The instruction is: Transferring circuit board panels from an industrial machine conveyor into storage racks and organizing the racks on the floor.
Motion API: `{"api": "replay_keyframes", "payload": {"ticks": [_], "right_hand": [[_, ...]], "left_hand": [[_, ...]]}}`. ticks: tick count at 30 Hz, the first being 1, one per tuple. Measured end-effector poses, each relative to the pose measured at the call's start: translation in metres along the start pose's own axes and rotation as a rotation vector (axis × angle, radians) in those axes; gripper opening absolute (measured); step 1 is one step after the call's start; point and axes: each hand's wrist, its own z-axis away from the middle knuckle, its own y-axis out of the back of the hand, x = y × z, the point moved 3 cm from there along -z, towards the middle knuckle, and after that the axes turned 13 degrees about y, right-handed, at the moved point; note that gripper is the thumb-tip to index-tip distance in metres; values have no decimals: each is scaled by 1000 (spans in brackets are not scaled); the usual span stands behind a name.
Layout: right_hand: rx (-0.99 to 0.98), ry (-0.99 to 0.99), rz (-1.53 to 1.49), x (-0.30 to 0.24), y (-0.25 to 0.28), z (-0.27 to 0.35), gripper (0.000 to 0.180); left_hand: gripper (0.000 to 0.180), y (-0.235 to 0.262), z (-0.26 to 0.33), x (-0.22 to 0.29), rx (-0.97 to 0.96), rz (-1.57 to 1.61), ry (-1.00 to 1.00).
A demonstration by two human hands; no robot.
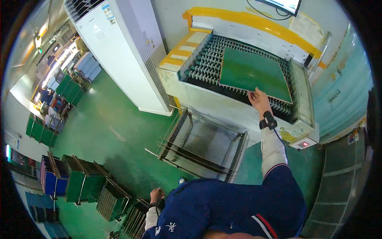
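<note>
A large flat green panel rests on the rows of rollers of a conveyor machine, angled a little across them. My right hand is at the panel's near edge, thumb on top and fingers curled at the rim, gripping it. A black device with a cable is strapped to that wrist. Down at the lower left, my left hand hangs beside my body with its fingers curled. It is close to a rack of upright panels, and I see nothing in it.
A slotted metal rack stands on the floor before the machine. A tall white cabinet unit rises left of it. Several racks of green and blue panels line the lower left. A bluish curtain hangs at right; a screen is above.
</note>
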Motion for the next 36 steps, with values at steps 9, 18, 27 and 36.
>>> {"api": "replay_keyframes", "payload": {"ticks": [9,18,27,36], "right_hand": [[-193,-230,257,21,-45,-16,26],[-251,-124,445,37,-45,-13,22],[-545,-64,847,66,-83,117,25],[-1154,-201,1112,150,-59,251,32]], "left_hand": [[16,-15,14,9,76,6,2],[17,-29,19,25,40,-342,-255],[15,-41,4,35,127,-76,7],[13,-11,-25,33,55,-48,62]]}}
